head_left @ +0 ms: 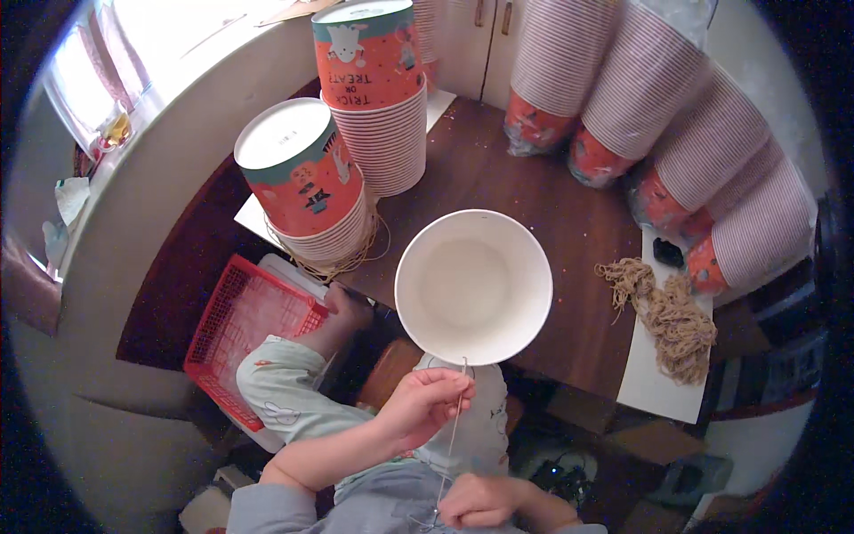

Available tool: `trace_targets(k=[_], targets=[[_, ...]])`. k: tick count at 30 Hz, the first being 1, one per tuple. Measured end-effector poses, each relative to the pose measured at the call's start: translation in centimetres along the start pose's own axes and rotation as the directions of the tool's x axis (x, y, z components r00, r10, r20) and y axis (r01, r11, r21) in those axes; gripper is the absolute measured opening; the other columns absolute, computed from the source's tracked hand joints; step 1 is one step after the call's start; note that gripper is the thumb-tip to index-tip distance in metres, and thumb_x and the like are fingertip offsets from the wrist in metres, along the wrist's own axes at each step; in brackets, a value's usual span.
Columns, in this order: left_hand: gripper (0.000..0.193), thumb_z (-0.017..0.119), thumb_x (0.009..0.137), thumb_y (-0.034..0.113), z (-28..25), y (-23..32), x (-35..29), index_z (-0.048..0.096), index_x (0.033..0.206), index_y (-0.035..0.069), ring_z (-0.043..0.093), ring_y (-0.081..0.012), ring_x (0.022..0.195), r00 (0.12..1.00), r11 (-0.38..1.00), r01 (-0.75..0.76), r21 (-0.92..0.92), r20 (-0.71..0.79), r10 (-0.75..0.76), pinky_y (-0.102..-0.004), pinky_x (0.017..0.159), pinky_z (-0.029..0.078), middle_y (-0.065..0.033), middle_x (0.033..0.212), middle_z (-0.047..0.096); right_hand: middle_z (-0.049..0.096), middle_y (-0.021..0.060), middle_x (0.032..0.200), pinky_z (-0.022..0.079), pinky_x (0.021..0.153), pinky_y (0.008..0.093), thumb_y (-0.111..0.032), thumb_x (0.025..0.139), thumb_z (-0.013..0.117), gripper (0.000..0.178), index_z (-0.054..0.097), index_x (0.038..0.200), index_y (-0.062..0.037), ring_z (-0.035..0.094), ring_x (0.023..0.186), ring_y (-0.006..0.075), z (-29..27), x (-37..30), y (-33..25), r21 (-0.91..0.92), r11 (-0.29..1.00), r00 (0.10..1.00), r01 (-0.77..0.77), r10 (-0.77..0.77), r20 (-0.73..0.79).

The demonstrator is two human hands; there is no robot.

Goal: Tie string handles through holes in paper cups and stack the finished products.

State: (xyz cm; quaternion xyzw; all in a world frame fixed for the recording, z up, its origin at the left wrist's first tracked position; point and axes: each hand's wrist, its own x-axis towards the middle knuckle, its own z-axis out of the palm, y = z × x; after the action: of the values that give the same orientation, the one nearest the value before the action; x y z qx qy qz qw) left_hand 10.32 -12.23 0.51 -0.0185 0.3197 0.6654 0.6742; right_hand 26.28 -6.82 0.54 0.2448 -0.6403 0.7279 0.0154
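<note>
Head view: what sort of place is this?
Probably a small handcraft workspace, perhaps in a home: an open white bucket near a brown table's edge, tall stacks of patterned paper buckets, and tan cord bunched at the right.

In the middle, by the front edge of the table (569, 311), a bucket (467, 285). Just before it, left hand (427, 408), then right hand (485, 500). Behind, to the left, two stacks (382, 151). Back right, more stacks (640, 89); nearer, string bundle (680, 343), partly on a sheet (654, 392). Front left, a basket (213, 320).

From afar I see the brown table (569, 236) carrying bucket stacks (382, 147) left of the white bucket (527, 285), wrapped stacks (636, 84) and tan string (673, 329) right of it.
</note>
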Motion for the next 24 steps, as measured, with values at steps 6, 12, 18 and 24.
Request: trace_targets(k=[6, 12, 18, 24], targets=[[0.010, 0.057, 0.081, 0.009, 0.4, -0.6, -0.1, 0.060, 0.086, 0.001, 0.057, -0.0091, 0.066, 0.998, 1.000, 0.009, 0.030, -0.058, -0.007, -0.0167, 0.053, 0.043, -0.0049, 0.077, 0.061, 0.048, 0.0069, 0.057, 0.038, 0.048, 0.0333, -0.034, 0.088, 0.034, 0.041, 0.049, 0.063, -0.0054, 0.049, 0.050, 0.0259, -0.1, 0.4, -0.9, 0.337, 0.941, 0.974, 0.031, -0.104, 0.202], [0.011, 0.056, 0.081, 0.009, 0.4, -0.7, -0.3, 0.058, 0.088, 0.000, 0.058, -0.0104, 0.063, 0.994, 0.999, -0.023, 0.036, -0.102, 0.027, -0.0166, 0.045, 0.043, -0.0059, 0.074, 0.059, 0.048, 0.0074, 0.057, 0.038, 0.048, 0.0327, -0.036, 0.090, 0.031, 0.045, 0.049, 0.063, -0.0054, 0.049, 0.050, 0.0264, -0.2, 0.8, -1.0, 0.370, 0.928, 0.940, 0.037, -0.158, 0.302], [0.012, 0.056, 0.081, 0.012, 0.1, -0.6, 0.0, 0.058, 0.088, 0.002, 0.058, -0.0108, 0.063, 0.996, 0.997, 0.000, 0.072, -0.084, 0.006, -0.0168, 0.045, 0.042, -0.0060, 0.074, 0.059, 0.049, 0.0077, 0.058, 0.039, 0.048, 0.0346, -0.036, 0.090, 0.031, 0.044, 0.051, 0.064, -0.0059, 0.050, 0.052, 0.0278, -0.4, 0.7, -2.6, 0.382, 0.918, 0.946, 0.105, -0.211, 0.246], [0.012, 0.056, 0.082, 0.013, 0.3, 0.7, -0.2, 0.060, 0.085, 0.002, 0.058, -0.0100, 0.065, 0.995, 0.959, 0.097, 0.266, -0.054, -0.086, -0.0191, 0.052, 0.043, -0.0034, 0.075, 0.061, 0.056, 0.0114, 0.067, 0.042, 0.050, 0.0383, -0.039, 0.085, 0.041, 0.037, 0.054, 0.071, -0.0070, 0.054, 0.057, 0.0292, -0.4, 2.2, -3.6, -0.010, 0.984, 0.870, 0.177, -0.152, 0.470]])
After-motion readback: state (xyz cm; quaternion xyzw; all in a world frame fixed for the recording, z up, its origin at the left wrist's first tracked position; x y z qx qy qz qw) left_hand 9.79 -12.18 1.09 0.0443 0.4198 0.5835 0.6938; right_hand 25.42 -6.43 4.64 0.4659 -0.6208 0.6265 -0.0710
